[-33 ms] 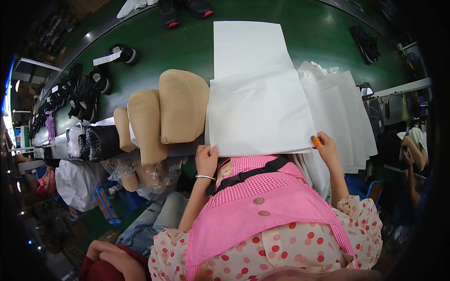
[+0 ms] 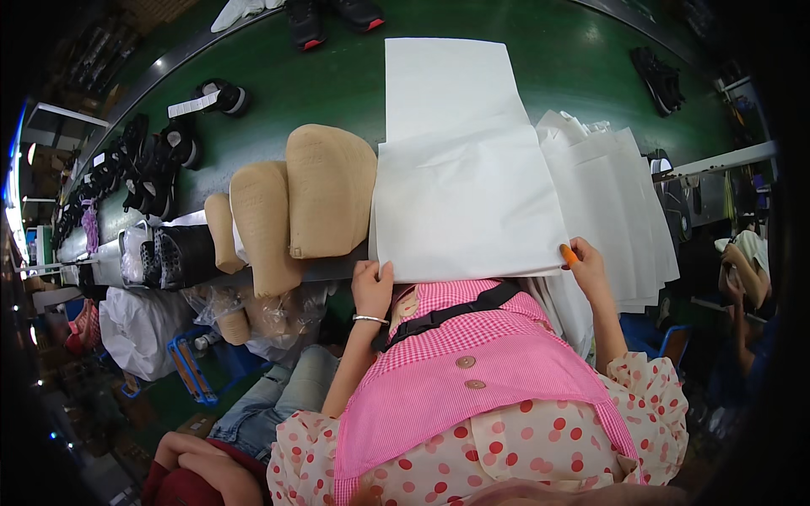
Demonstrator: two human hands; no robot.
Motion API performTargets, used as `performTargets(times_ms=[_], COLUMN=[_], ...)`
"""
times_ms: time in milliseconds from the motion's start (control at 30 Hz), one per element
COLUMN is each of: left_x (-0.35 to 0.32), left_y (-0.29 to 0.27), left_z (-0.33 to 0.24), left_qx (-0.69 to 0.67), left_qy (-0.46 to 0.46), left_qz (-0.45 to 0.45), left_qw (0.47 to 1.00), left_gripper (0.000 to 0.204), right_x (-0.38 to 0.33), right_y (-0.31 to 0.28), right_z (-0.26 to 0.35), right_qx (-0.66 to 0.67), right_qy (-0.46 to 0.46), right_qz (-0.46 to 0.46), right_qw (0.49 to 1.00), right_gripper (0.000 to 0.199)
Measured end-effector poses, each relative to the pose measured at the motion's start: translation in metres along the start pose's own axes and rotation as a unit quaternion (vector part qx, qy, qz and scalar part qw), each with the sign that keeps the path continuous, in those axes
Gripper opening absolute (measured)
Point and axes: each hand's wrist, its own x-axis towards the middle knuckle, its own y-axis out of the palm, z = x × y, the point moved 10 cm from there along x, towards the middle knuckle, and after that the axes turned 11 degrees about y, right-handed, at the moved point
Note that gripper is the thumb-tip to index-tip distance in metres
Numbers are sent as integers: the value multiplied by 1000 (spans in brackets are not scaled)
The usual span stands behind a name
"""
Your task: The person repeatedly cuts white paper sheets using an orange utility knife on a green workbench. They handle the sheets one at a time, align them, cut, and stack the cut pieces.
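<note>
White sheets of paper (image 2: 464,202) lie on the green worktop, one overlapping another that reaches farther back. Their near edge runs along the worktop's front, close to my pink apron. At the near left corner my left hand (image 2: 372,291), with a bangle on the wrist, is closed on the paper's edge. The right hand (image 2: 586,266) pinches the near right corner, an orange cover on one fingertip. To the right, a fanned pile of white paper sheets (image 2: 612,211) hangs partly over the edge. Several tan, rounded, wrinkled forms (image 2: 331,194) stand just left of the paper.
Black shoes (image 2: 156,169) line the left side, and one with a white strip (image 2: 221,99) sits farther back. More dark shoes (image 2: 656,80) lie at the far right. A person in jeans (image 2: 291,392) sits at my left with folded arms. White bags (image 2: 139,329) are below the worktop.
</note>
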Motion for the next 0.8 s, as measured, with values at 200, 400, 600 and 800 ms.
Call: performTargets(times_ms=[200,400,600,800], left_x=[0,-29,-29,-22], left_y=[-11,7,16,8], left_z=[0,16,20,15], left_qx=[-16,-293,-381,-331], left_qy=[-13,-222,-221,-192], left_qz=[-26,85,57,26], left_qw=[999,926,896,923], left_gripper=[28,34,21,14], right_x=[-1,-7,7,2], right_y=[5,2,1,0], right_z=[15,17,9,16], right_qx=[63,114,80,74], right_qy=[-18,42,-18,-5], right_qz=[-18,-7,0,-31], right_qw=[998,993,997,997], right_gripper=[18,19,12,21])
